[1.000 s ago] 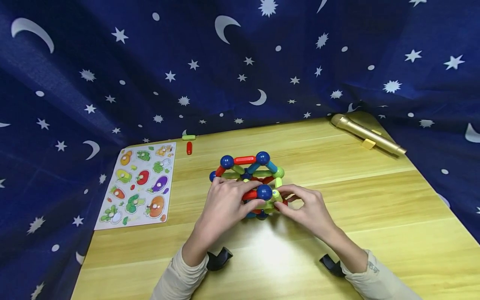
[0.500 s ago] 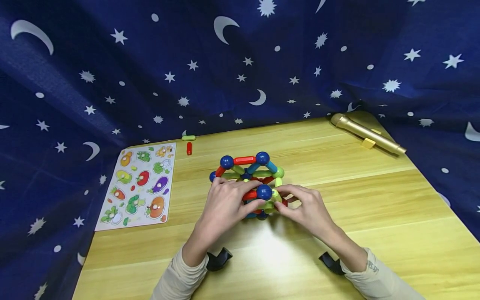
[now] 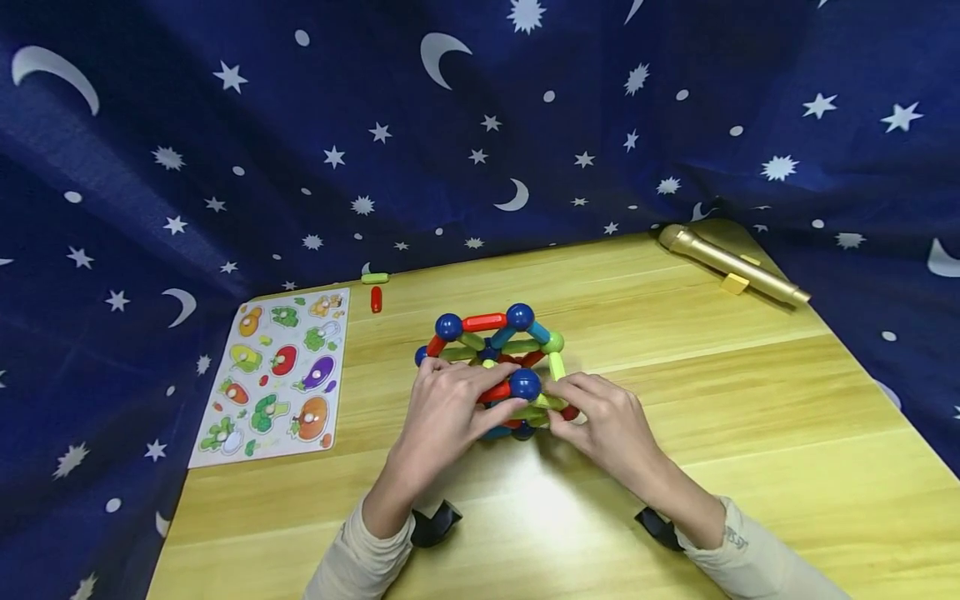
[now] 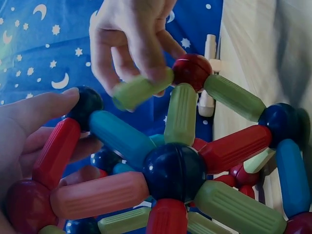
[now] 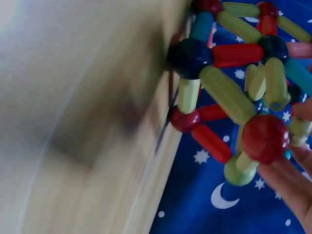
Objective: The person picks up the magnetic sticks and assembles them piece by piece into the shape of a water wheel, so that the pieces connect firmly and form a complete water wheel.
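Note:
A magnetic ball-and-stick model [image 3: 484, 322] of red, blue and green parts stands on the table between both hands. At its left side, my left hand [image 3: 444, 404] holds the frame, its fingertips at a dark blue ball [image 4: 87, 105] and a red stick [image 4: 56, 151] beneath. My right hand [image 3: 611, 417] pinches a light green stick [image 4: 142, 89] at the model's right side. One end of this stick is close to a red ball [image 4: 192, 71]; whether they touch cannot be told. Fingers hide part of the model's near side.
A vegetable puzzle board [image 3: 341, 417] lies at the left. Behind it are a loose green stick [image 3: 375, 278] and a red stick [image 3: 377, 300]. A gold microphone [image 3: 735, 265] rests at the back right, by a starry blue curtain [image 3: 480, 125].
The green stick in my right hand has tipped from near upright to lying more sideways, and the right fingers have turned with it. My left hand keeps its hold.

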`<state>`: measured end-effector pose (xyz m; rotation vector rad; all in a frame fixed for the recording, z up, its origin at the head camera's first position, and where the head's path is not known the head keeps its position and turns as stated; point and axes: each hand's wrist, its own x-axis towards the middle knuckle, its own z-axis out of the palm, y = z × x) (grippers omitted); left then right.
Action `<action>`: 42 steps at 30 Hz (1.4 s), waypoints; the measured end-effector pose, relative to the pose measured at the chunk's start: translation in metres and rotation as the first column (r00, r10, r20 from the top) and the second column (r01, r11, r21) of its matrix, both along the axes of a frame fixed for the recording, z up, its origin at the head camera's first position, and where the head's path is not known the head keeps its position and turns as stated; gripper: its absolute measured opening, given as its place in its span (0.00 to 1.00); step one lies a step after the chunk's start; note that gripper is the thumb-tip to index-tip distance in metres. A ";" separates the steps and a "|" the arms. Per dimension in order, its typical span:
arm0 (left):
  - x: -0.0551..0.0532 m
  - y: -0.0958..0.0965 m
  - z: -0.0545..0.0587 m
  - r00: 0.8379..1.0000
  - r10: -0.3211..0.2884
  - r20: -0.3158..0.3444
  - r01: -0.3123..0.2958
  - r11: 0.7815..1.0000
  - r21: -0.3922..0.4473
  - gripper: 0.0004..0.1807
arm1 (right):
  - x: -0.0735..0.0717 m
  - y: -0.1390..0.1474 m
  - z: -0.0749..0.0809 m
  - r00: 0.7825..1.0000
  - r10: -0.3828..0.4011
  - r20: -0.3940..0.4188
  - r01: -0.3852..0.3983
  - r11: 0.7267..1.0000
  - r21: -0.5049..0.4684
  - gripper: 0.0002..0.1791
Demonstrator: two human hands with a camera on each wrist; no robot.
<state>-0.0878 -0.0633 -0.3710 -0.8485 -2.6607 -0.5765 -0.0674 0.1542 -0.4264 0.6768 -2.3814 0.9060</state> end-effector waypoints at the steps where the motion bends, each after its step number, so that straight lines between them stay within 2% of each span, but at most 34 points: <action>1: 0.000 -0.001 0.000 1.000 0.001 0.003 -0.001 1.000 0.005 0.22 | 0.000 0.000 0.000 1.000 -0.005 -0.005 0.005 1.000 0.007 0.17; 6: 0.000 -0.002 -0.001 1.000 0.018 0.020 -0.018 1.000 0.014 0.23 | 0.000 0.000 -0.002 0.999 -0.026 0.030 0.026 0.999 -0.020 0.19; 20: -0.001 -0.004 0.000 0.999 0.039 0.031 -0.039 0.999 -0.007 0.23 | 0.002 -0.002 -0.005 0.999 -0.018 0.046 0.023 0.995 -0.098 0.19; 34: 0.000 -0.004 0.004 0.998 0.031 0.062 -0.028 0.998 -0.058 0.23 | 0.003 -0.008 -0.002 0.999 -0.002 0.037 0.007 0.990 -0.141 0.18; 40: 0.000 -0.005 0.006 0.999 0.005 0.052 -0.001 0.997 -0.081 0.26 | 0.002 -0.005 -0.006 0.995 0.033 0.094 -0.018 0.987 -0.161 0.24; 42: 0.000 -0.005 0.007 0.999 -0.010 0.038 0.012 0.997 -0.075 0.26 | 0.002 -0.004 -0.009 0.993 0.027 0.116 -0.011 0.990 -0.139 0.27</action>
